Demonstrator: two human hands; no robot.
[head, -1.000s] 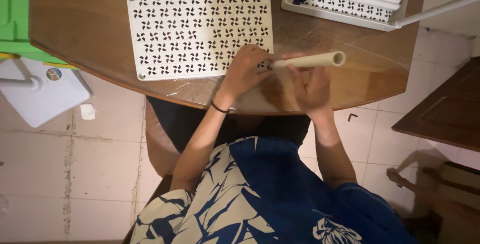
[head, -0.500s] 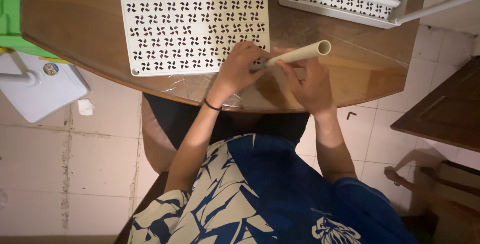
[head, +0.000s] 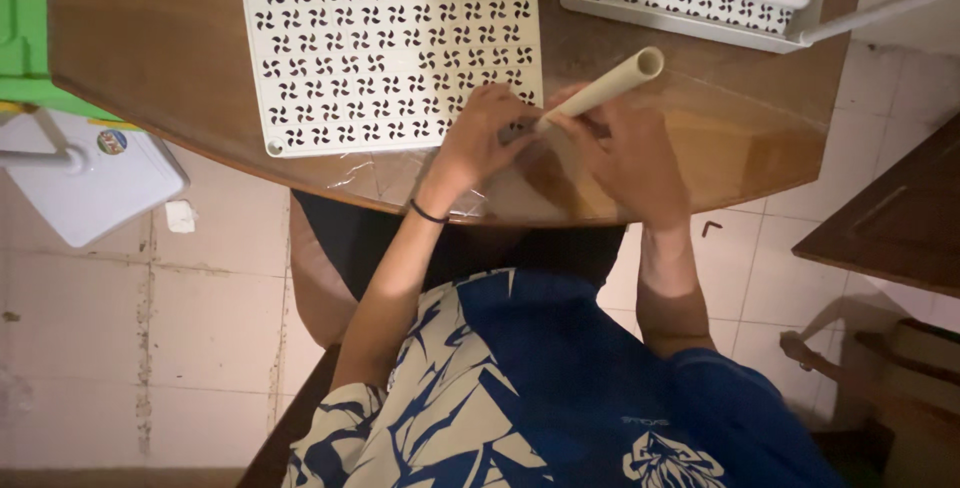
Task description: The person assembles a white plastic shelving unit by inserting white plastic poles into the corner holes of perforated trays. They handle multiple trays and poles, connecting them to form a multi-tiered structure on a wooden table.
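Both hands grip one cream tube [head: 600, 90]: the right hand [head: 625, 153] wraps its lower end, steadying it, while the left hand [head: 483, 138] pinches beside the white patterned panel [head: 390, 58].

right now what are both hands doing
Left hand: closed on the lower end of the cream tube.
Right hand: closed around the same cream tube, further up.
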